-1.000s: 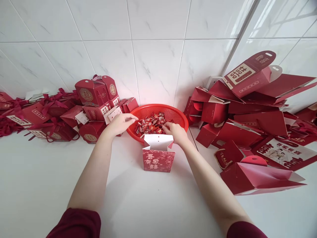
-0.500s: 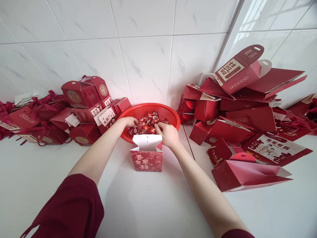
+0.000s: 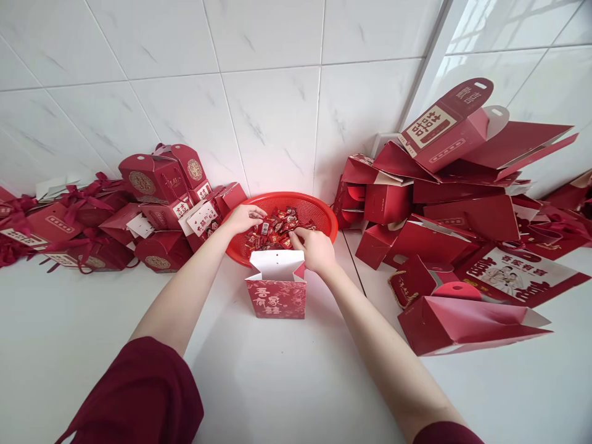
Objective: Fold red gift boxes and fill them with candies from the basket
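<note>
A red perforated plastic basket (image 3: 327,213) stands against the wall with a heap of red-wrapped candies (image 3: 282,227) in it. My left hand (image 3: 246,218) is over the basket's left side, fingers stretched out and apart, with nothing visible in them. At the right side of the heap, my right hand (image 3: 315,249) has its fingers curled in toward the thumb; what they hold, if anything, is hidden. In front of the basket a red paper gift box (image 3: 277,298) with white characters stands upright, its white-lined top open. My right hand is just beside its upper right corner.
Finished-looking red gift boxes (image 3: 161,251) with ribbons are stacked at the left. On the right lies a high, loose pile of red boxes (image 3: 444,246), some open or flattened. A white tiled wall (image 3: 272,123) rises behind the white tabletop (image 3: 277,388).
My left hand has lifted slightly off the candies, and its fingers have straightened. My right hand stays at the heap's right side. The view has shifted slightly.
</note>
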Tool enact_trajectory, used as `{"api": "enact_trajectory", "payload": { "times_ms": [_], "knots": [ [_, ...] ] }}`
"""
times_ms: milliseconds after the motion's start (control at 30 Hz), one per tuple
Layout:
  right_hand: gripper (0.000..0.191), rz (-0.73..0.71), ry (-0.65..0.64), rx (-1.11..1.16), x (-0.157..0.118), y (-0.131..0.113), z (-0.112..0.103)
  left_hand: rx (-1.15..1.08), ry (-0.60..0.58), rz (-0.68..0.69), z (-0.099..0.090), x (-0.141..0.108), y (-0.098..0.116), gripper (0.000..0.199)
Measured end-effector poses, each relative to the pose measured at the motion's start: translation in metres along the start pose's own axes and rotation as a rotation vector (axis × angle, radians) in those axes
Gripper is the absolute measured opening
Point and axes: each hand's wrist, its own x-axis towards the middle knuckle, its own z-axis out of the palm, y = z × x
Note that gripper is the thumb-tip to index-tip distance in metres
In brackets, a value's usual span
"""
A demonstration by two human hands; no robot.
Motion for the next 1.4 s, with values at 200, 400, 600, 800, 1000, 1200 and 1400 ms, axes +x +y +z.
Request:
{"api": "enact_trajectory", "payload": {
  "times_ms": [200, 400, 600, 800, 1000, 1200, 1400],
  "knots": [
    [0.039, -0.018, -0.022, 0.054, 0.0, 0.002, -0.003, -0.227, 0.313, 0.113, -0.018, -0.045, 0.026, 0.028],
    [0.04, -0.114, -0.091, 0.207, -0.008, -0.008, -0.032, -0.399, 0.338, 0.286, -0.016, -0.113, 0.07, 0.017],
    [0.01, -0.349, -0.315, 0.336, -0.037, -0.028, -0.07, -0.07, 0.581, 0.612, -0.02, -0.144, 0.101, 0.012],
    [0.051, -0.465, -0.494, 0.085, -0.068, -0.05, -0.083, 0.259, 0.792, 0.824, -0.03, -0.158, 0.11, 0.016],
    [0.058, -0.546, -0.612, -0.02, -0.086, -0.06, -0.085, 0.499, 0.922, 1.025, -0.038, -0.175, 0.121, 0.02],
    [0.051, -0.541, -0.59, 0.028, -0.085, -0.057, -0.086, 0.581, 0.916, 1.116, -0.039, -0.182, 0.126, 0.027],
    [0.043, -0.516, -0.563, 0.022, -0.087, -0.06, -0.086, 0.244, 0.71, 0.908, -0.028, -0.187, 0.13, 0.021]
  ]
}}
